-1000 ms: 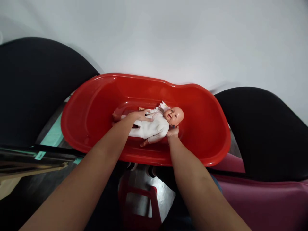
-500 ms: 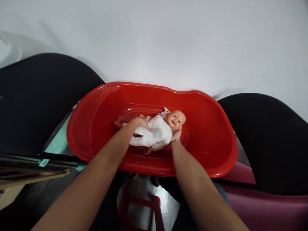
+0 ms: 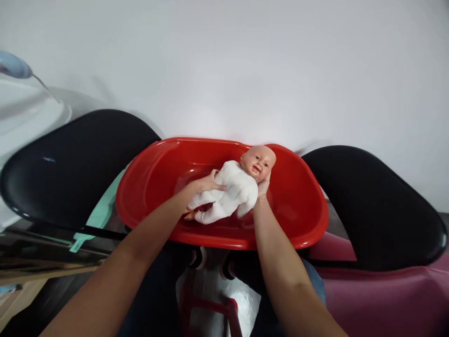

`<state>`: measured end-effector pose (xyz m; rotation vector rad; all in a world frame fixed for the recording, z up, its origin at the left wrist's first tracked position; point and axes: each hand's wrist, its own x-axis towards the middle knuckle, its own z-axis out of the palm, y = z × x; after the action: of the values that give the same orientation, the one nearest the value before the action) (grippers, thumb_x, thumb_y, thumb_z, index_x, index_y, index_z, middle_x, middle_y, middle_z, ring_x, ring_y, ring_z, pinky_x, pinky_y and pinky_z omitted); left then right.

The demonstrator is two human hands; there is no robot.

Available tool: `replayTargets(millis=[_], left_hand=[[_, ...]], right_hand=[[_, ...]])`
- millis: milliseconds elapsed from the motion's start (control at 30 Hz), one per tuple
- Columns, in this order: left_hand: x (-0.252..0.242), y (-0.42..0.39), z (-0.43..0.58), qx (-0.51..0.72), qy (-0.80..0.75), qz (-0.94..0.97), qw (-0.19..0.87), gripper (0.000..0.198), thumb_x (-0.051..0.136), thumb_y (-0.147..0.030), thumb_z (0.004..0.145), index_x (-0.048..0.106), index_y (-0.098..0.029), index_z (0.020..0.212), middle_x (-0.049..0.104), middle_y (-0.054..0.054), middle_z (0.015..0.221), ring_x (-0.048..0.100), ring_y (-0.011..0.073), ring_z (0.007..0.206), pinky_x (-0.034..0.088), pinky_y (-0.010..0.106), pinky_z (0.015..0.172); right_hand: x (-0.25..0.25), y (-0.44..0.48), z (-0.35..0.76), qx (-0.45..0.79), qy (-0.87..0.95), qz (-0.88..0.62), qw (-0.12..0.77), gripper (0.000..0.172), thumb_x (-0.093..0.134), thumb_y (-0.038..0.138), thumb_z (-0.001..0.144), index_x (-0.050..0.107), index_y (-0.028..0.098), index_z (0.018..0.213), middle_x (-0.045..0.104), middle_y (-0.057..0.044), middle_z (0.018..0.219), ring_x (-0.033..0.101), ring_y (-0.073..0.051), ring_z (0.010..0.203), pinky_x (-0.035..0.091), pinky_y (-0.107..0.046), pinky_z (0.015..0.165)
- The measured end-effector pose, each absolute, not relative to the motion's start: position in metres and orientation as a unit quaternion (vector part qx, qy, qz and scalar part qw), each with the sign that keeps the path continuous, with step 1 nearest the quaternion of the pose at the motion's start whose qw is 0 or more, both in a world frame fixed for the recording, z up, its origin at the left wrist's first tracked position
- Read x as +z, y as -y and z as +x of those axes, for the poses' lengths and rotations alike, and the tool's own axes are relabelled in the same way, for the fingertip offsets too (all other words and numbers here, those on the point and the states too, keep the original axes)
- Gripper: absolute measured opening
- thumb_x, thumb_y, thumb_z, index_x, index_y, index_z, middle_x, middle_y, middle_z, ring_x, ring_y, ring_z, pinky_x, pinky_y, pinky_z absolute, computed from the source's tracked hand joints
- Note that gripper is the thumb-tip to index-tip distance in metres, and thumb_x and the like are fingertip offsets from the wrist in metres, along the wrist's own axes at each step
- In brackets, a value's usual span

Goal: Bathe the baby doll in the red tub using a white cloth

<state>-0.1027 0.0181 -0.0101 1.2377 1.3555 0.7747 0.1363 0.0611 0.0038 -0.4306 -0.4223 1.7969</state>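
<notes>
A baby doll (image 3: 231,189) in a white suit is held face up over the red tub (image 3: 140,196), its head to the right and its feet low at the left. My left hand (image 3: 212,182) grips the doll round its hip, thumb across the front. Behind the doll's neck and head is my right hand (image 3: 264,187), cupped and bearing it up, with most of its fingers hidden. The doll's body is tilted, head raised higher than the legs.
Black chair seats stand on both sides, the left chair (image 3: 66,173) and the right chair (image 3: 368,210). A white wall (image 3: 224,70) rises behind. Below the tub is a red stool (image 3: 213,306); pink material (image 3: 382,299) lies at lower right and a mint-green strip (image 3: 101,210) at left.
The doll has come up off the tub floor between my hands, its head higher and its legs swung toward me. The camera view has shifted, showing more at the left.
</notes>
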Motion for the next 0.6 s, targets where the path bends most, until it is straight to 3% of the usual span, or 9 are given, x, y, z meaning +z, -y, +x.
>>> replayTargets(millis=[167, 300, 433, 600], left_hand=[[0.036, -0.009, -0.085, 0.408, -0.509, 0.546, 0.526, 0.108, 0.104, -0.047, 0.064, 0.045, -0.023, 0.152, 0.055, 0.021, 0.159, 0.057, 0.0408, 0.145, 0.053, 0.05, 0.114], [0.081, 0.0, -0.067, 0.49, -0.453, 0.546, 0.507, 0.11, 0.104, -0.047, 0.065, 0.041, -0.021, 0.151, 0.048, 0.024, 0.164, 0.052, 0.0397, 0.15, 0.046, 0.052, 0.122], [0.14, 0.015, -0.044, 0.517, -0.436, 0.551, 0.489, 0.108, 0.103, -0.044, 0.069, 0.039, -0.022, 0.154, 0.052, 0.021, 0.161, 0.054, 0.0369, 0.149, 0.047, 0.048, 0.121], [0.209, 0.042, 0.004, 0.516, -0.429, 0.556, 0.49, 0.101, 0.103, -0.043, 0.071, 0.043, -0.018, 0.148, 0.062, 0.02, 0.148, 0.061, 0.0372, 0.14, 0.051, 0.05, 0.117]], right_hand=[[0.1, -0.045, 0.133, 0.768, 0.254, -0.101, 0.58, 0.079, 0.047, 0.076, 0.099, 0.067, 0.016, 0.146, 0.07, -0.01, 0.15, 0.056, -0.028, 0.153, 0.034, -0.054, 0.136], [0.173, -0.033, 0.141, 0.758, 0.29, -0.094, 0.577, 0.077, 0.042, 0.073, 0.101, 0.065, 0.015, 0.147, 0.072, -0.013, 0.145, 0.056, -0.03, 0.152, 0.041, -0.058, 0.131], [0.235, -0.021, 0.163, 0.743, 0.33, -0.089, 0.576, 0.082, 0.032, 0.074, 0.105, 0.062, 0.011, 0.149, 0.07, -0.016, 0.146, 0.058, -0.031, 0.15, 0.044, -0.059, 0.128], [0.295, 0.009, 0.21, 0.71, 0.358, -0.071, 0.602, 0.077, 0.036, 0.07, 0.106, 0.06, 0.012, 0.151, 0.073, -0.015, 0.141, 0.06, -0.03, 0.148, 0.043, -0.061, 0.128]])
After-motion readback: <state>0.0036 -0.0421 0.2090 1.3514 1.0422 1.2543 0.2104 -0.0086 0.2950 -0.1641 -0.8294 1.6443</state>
